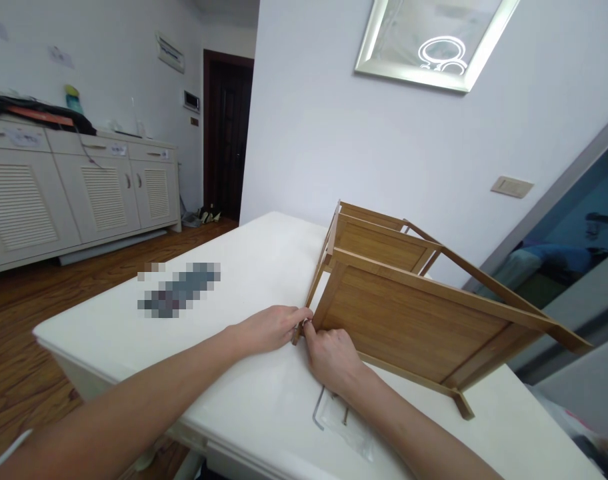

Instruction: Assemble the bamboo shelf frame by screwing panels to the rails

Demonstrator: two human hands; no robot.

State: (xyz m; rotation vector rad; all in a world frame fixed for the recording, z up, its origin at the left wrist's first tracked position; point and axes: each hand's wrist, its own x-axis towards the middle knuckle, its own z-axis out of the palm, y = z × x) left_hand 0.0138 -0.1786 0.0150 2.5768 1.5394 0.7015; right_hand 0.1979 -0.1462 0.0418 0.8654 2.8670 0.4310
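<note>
A brown wooden shelf unit (pixel 399 307) with panels and slim legs lies tipped on the white table (pixel 254 260). At its near left corner, my left hand (pixel 271 328) has its fingers closed round the end of a wooden leg. My right hand (pixel 334 357) meets it there, fingers curled and one digit pressed against the same joint. Something small and pale shows between the fingertips, too small to name. Below my right wrist lie a bent hex key (pixel 318 408), a screw (pixel 345 417) and a clear plastic bag (pixel 361 440), partly covered by my forearm.
A pixelated dark object (pixel 181 290) lies on the table's left part. The wall (pixel 304 133) rises behind the table, with a framed picture (pixel 434 43) and a switch plate (pixel 513 187). White cabinets (pixel 84 187) stand at the left, beyond the wooden floor (pixel 19 340).
</note>
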